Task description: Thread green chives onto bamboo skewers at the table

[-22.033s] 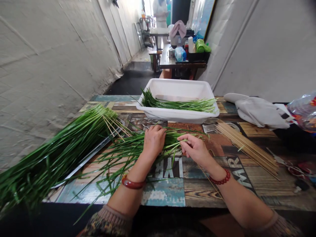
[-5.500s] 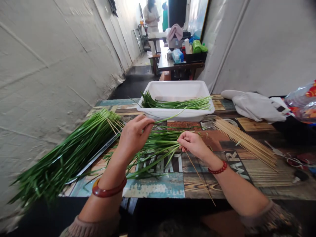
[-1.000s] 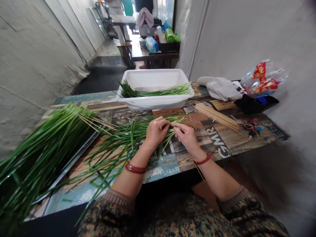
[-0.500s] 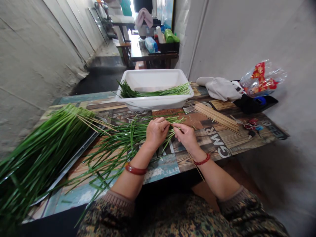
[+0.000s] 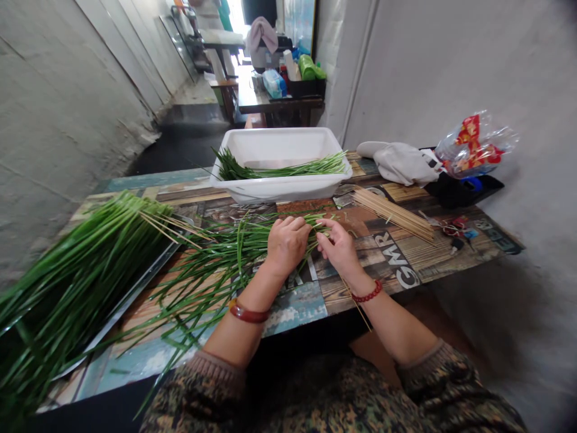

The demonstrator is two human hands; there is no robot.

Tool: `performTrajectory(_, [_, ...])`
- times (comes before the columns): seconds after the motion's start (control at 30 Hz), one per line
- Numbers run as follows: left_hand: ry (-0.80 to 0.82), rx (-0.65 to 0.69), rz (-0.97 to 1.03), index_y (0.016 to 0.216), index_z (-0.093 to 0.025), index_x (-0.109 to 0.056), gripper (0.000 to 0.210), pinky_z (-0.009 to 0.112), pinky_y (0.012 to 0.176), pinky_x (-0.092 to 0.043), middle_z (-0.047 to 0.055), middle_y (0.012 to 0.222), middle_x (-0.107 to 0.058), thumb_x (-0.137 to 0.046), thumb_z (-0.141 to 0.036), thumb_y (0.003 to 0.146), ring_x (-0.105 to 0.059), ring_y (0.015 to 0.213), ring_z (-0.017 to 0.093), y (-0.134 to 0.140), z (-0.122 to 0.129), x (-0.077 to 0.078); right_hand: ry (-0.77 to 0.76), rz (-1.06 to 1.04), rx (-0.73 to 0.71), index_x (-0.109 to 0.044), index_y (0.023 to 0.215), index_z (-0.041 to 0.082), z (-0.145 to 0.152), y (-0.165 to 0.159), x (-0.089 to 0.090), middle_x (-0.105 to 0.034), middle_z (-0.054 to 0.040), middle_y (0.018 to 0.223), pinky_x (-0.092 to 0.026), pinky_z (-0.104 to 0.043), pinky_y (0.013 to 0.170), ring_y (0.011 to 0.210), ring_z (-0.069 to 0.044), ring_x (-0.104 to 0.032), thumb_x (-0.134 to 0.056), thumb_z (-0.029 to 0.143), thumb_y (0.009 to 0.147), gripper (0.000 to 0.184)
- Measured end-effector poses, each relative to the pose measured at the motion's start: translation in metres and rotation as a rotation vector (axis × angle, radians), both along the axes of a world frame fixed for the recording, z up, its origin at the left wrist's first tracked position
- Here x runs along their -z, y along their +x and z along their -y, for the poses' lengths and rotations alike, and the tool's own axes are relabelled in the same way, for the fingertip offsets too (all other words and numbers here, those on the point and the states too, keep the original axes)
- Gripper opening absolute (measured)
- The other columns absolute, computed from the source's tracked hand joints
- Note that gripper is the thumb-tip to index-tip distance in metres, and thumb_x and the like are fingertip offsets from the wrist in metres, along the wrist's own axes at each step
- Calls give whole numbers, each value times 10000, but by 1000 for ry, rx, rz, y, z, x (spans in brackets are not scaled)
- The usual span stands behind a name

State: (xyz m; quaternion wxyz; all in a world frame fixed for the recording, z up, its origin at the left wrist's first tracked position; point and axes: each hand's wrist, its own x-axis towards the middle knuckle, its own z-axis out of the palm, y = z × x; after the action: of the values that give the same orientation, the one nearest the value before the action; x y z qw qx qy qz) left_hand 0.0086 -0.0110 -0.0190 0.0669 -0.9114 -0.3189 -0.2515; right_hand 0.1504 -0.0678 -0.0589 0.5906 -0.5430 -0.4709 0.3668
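Observation:
My left hand (image 5: 288, 243) is closed, back upward, on the pale stem ends of garlic chives (image 5: 229, 246) spread over the table. Close on its right, my right hand (image 5: 339, 248) has its thumb and index finger bent around the stem ends. A thin bamboo skewer (image 5: 359, 308) runs out below my right palm past the table's front edge; its upper end is hidden by the hand. More skewers (image 5: 396, 215) lie in a bundle to the right. A large heap of garlic chives (image 5: 90, 258) rests on a metal tray at the left, with several skewers (image 5: 169, 228) by it.
Behind my hands stands a white plastic tub (image 5: 288, 191) with chives inside. A pale cap (image 5: 403, 162), a clear and red plastic bag (image 5: 478, 144) and keys (image 5: 457, 243) lie at the right. Farther back are another table (image 5: 252, 90) and part of a person (image 5: 207, 12).
My right index finger has drawn back from my left hand and bent upward, leaving a small gap between the hands. My left hand keeps its place on the stems.

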Motion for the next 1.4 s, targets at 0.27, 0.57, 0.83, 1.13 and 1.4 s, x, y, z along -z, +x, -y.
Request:
performTrajectory(0.27, [-97,40,36,837,-208,-679,247,339,675,-340,65,798,-646,-460,-243,946,-548,786,209,2,1,2,16,-59,16,-511,996,205,-1,-1,-1,-526,84,567,-331,-176,379,390,-66,-446,-600,388,830,262])
performTrajectory(0.57, [-468,157,278,1005,-166,-695,237,287,765,-481,85,934,-714,-486,-259,940,-651,845,185,-1,-7,1,48,-159,-48,-532,1023,200,5,0,-10,-575,39,629,-392,-206,449,455,-86,-502,-444,538,930,361])
performTrajectory(0.83, [-515,160,218,1033,-178,-682,240,287,769,-493,80,975,-723,-612,-346,877,-670,873,206,0,-4,4,49,-51,-34,-566,1073,217,9,1,-13,-534,36,582,-400,-231,481,471,-114,-513,-347,561,968,421])
performTrajectory(1.13, [-575,177,197,837,-173,-684,171,242,706,-457,38,812,-679,-563,-273,902,-630,784,162,1,-2,1,53,-107,-57,-556,946,214,6,1,-6,-564,38,605,-380,-198,435,453,-94,-541,-364,563,961,398])
performTrajectory(1.4, [-460,73,106,1036,-172,-673,254,271,726,-469,69,905,-664,-586,-353,882,-632,819,191,-1,-1,-1,4,-147,-77,-575,1039,196,3,2,-4,-602,22,647,-401,-198,420,458,-96,-562,-388,568,940,428])
